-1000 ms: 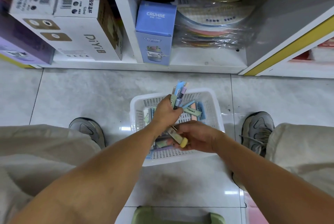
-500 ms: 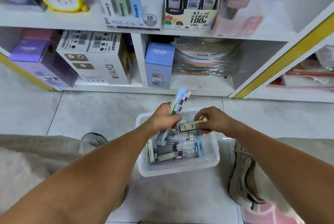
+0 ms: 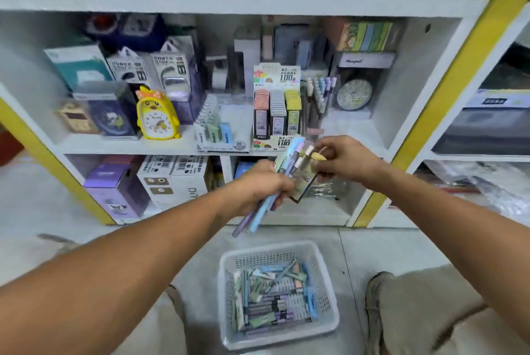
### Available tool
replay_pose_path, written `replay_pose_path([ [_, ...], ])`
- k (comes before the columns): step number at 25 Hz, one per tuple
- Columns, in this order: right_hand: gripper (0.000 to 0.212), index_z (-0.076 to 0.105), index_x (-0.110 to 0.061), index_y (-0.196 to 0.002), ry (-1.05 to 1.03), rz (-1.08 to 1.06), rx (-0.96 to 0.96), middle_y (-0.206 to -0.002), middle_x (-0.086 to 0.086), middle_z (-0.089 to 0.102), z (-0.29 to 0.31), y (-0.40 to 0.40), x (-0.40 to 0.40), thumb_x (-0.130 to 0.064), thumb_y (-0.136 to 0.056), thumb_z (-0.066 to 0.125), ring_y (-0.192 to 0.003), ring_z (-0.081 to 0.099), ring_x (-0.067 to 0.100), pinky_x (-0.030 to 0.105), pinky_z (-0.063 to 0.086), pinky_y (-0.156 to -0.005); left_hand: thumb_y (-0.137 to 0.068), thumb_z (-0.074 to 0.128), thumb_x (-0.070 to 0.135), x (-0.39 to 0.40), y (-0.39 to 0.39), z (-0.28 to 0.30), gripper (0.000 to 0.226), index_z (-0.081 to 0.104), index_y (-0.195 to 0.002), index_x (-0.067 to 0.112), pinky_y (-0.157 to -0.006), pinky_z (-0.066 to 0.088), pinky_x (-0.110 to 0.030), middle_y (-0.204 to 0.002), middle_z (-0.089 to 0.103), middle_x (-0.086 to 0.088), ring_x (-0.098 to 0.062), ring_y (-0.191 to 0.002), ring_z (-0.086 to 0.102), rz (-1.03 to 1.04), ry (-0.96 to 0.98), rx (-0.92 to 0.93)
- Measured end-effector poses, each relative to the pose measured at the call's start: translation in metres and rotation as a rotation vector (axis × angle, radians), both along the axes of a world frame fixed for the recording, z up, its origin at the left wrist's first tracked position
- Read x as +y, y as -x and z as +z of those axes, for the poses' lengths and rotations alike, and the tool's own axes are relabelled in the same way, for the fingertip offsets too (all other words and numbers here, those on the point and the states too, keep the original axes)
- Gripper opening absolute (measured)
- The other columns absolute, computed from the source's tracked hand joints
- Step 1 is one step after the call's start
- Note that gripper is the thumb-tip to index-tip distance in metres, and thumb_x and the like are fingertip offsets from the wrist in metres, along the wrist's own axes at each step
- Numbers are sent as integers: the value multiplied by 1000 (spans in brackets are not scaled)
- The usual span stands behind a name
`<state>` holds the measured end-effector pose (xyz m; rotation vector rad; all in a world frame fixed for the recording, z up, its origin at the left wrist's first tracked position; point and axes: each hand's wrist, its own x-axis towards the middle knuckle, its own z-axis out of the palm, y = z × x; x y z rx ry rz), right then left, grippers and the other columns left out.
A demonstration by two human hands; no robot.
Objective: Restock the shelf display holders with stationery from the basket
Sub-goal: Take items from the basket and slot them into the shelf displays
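Shelf, left: yellow chick alarm clock point(image 3: 157, 113) upright on the middle board, boxed goods behind and beside it.
Shelf, centre-left: low display holder point(image 3: 222, 132) marked 2B, holding green and blue packs, front rows only partly filled.
Left hand point(image 3: 259, 182): fingers curled tight round a bundle of pens point(image 3: 265, 205), blue and purple barrels slanting up toward the shelf, lower ends sticking out below the fist.
Shelf, centre: tiered lead-refill display point(image 3: 276, 113) with pink, grey and yellow columns, just behind the raised hands.
Basket point(image 3: 229, 297): white, perforated, on the tiled floor between the knees, well below both hands; loose pens and flat packs heaped inside.
Flat pack point(image 3: 304, 182): greenish card, touching the pen bundle, lower edge near the left fingers.
Right hand point(image 3: 345, 158): thumb and fingers pinched on a small pale-yellow piece point(image 3: 318, 156) at the top of the bundle.
Shelf, right: pen holder point(image 3: 317, 96) with upright pens, round clock point(image 3: 354, 95) beside it.
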<state>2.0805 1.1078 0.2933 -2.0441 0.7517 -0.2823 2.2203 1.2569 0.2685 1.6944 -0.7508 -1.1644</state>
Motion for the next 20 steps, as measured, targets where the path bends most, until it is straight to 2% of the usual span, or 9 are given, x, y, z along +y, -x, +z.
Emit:
replay_pose_path([
  [2, 14, 67, -8, -105, 118, -60, -98, -89, 13, 67, 33, -5, -10, -1, -94, 65, -63, 72, 15, 32, 62, -68, -74, 63, -6, -6, -9, 31, 13, 55, -79, 3, -43, 40, -24, -49, 50, -11, -19, -38, 45, 54, -7, 14],
  [5, 17, 67, -19, -109, 460, -122, -158, -95, 6, 69, 70, -17, -23, -10, -95, 66, -64, 73, 14, 33, 61, -72, -76, 62, -4, -15, -29, 73, 10, 55, -76, 3, -43, 43, -23, -48, 52, -9, -17, -37, 47, 126, -2, 41],
  [8, 19, 65, -22, -106, 722, -149, -169, -91, -2, 69, 83, -32, -28, -19, -90, 72, -76, 69, 17, 37, 58, -75, -79, 60, -3, -23, -47, 93, 15, 52, -70, 7, -40, 42, -20, -49, 51, -5, -14, -37, 46, 128, -14, 93],
  [11, 16, 66, -18, -103, 822, -111, -142, -94, 3, 73, 77, -49, -28, -21, -89, 74, -88, 67, 26, 43, 56, -79, -83, 56, -1, -30, -58, 92, 22, 49, -65, 10, -39, 39, -19, -51, 49, -4, -13, -38, 43, 98, -13, 191],
  [15, 12, 64, -15, -103, 876, -15, -70, -93, 11, 71, 63, -69, -34, -17, -92, 67, -88, 65, 35, 45, 54, -76, -84, 53, -1, -38, -66, 84, 22, 51, -64, 10, -40, 41, -19, -57, 49, -5, -12, -40, 43, 53, 9, 340],
  [17, 5, 64, -13, -96, 942, 34, 54, -91, 8, 67, 59, -75, -34, -14, -92, 61, -85, 63, 34, 41, 53, -70, -84, 52, -1, -40, -69, 83, 20, 51, -66, 9, -40, 40, -19, -59, 51, -6, -11, -40, 43, 14, 34, 387],
  [19, 12, 67, -14, -92, 1044, 88, 213, -96, 4, 63, 55, -80, -34, -14, -93, 55, -88, 62, 30, 41, 53, -72, -84, 51, -1, -40, -69, 81, 17, 51, -70, 8, -41, 39, -19, -61, 53, -7, -11, -41, 42, -21, 64, 425],
  [20, 15, 69, -13, -93, 1046, 91, 219, -98, 3, 63, 56, -82, -34, -13, -93, 54, -91, 62, 28, 39, 53, -74, -84, 51, -1, -41, -70, 80, 14, 51, -73, 8, -41, 39, -19, -63, 53, -8, -12, -42, 42, -31, 79, 439],
])
